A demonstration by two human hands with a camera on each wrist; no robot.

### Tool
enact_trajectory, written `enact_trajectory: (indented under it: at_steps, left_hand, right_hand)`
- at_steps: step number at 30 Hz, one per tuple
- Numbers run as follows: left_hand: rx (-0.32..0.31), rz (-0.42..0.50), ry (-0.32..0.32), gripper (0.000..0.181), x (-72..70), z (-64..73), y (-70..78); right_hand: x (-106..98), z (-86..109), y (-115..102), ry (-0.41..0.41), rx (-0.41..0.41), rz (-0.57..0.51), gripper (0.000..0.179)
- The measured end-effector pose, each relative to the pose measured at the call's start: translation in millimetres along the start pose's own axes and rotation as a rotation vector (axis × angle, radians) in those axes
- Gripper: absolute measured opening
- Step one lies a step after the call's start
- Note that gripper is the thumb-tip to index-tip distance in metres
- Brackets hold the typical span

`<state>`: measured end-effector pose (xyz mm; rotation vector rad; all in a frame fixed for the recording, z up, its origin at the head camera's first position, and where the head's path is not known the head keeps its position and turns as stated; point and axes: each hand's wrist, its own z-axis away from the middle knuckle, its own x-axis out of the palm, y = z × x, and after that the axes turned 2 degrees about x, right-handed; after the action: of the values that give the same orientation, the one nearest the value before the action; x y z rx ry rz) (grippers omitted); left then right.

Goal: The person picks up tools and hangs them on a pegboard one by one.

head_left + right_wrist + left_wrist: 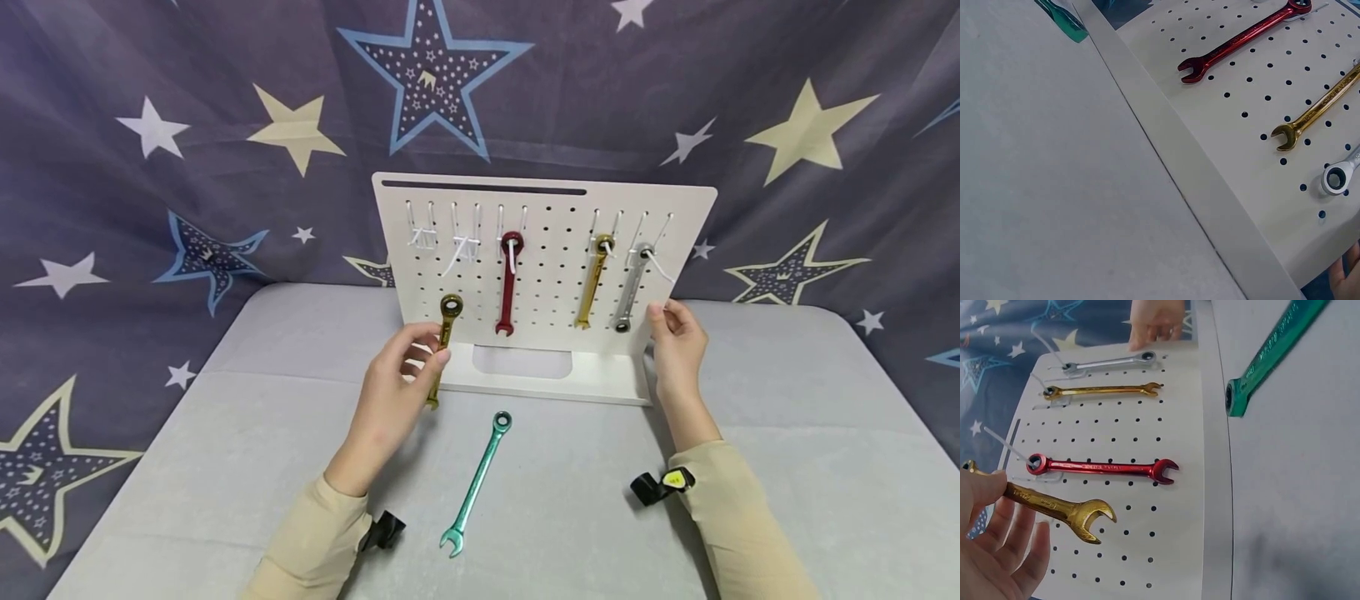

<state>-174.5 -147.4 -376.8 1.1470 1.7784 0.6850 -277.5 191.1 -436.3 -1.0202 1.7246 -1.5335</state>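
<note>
A shiny gold wrench [445, 335], with a round ring above and a U-shaped mouth below, is leaning slightly in midair before the lower left of a white pegboard [555, 338]. The left grip [393, 377] is pinching its shaft, the thumb covering part of it; in the left wrist view only a bit of the ring is peeking out above the thumb. The right grip [678, 346] is holding the board's right edge, some fingers disappearing behind the flat, hole-dotted panel.

From thin white hooks [423, 238], a glossy red wrench [507, 290], a second gold one [592, 287] and a silver one [632, 292] are hanging; the right wrist view is cutting off the silver shaft. A metallic green wrench [480, 479] is lying on the pale grey tabletop [577, 492], both wrist views showing just part of it. Behind everything, a creased, star-printed cloth [570, 108] is hanging.
</note>
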Motion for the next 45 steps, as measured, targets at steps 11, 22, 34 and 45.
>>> enact_trajectory:
  at_steps: [11, 22, 34, 45]
  left_hand:
    - [-0.02, 0.096, 0.07, 0.027, 5.4, -6.5, 3.3]
    - [-0.026, 0.078, 0.064, 0.027, 1.3, -17.6, 2.7]
    - [-0.07, 0.075, 0.037, 0.029, 3.9, -30.6, -4.7]
    - [-0.102, 0.085, -0.001, 0.032, 10.3, -47.1, -7.7]
  right_hand:
    - [-1.9, 0.3, -0.1, 0.002, -0.016, -0.008, 0.018]
    - [2.8, 0.6, -0.7, 0.016, -0.024, -0.009, 0.012]
    - [1.8, 2.7, -2.8, 0.013, -0.025, -0.008, 0.014]
    - [1.7, 0.5, -0.7, 0.013, -0.023, -0.024, 0.01]
